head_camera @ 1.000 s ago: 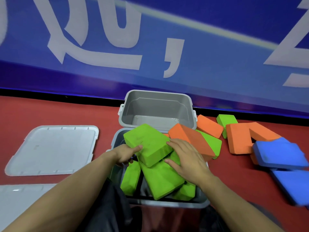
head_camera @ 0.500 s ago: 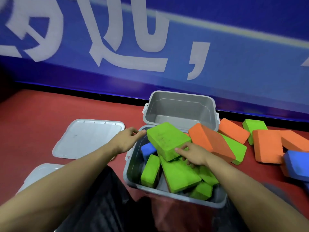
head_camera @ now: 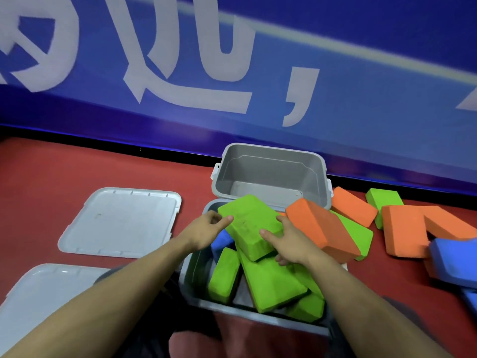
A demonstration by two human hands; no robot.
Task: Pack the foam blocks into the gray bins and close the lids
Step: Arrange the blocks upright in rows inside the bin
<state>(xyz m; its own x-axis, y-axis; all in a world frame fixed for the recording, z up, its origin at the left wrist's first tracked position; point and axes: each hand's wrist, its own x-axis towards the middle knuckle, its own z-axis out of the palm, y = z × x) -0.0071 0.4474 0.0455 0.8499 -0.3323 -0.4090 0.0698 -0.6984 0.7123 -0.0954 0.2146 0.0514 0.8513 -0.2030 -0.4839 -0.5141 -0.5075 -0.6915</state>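
A gray bin [head_camera: 196, 293] right in front of me holds several green foam blocks and one blue block [head_camera: 220, 245]. On top of that pile lies a large green block [head_camera: 249, 223], tilted. My left hand [head_camera: 206, 228] holds its left end with thumb and fingers. My right hand [head_camera: 289, 241] grips its right side, thumb on the top face. A second gray bin [head_camera: 271, 174] stands empty just behind. An orange block [head_camera: 320, 228] leans over the near bin's right rim.
Two gray lids lie on the red floor to the left, one [head_camera: 118, 223] further off and one [head_camera: 44, 306] nearer. Loose orange [head_camera: 402, 228], green [head_camera: 384, 200] and blue [head_camera: 454, 257] blocks are scattered at the right. A blue wall with white lettering runs behind.
My left hand went off the block toward the bin's left rim and came back to its left end. My right hand stayed at its right side. The camera view shifted.
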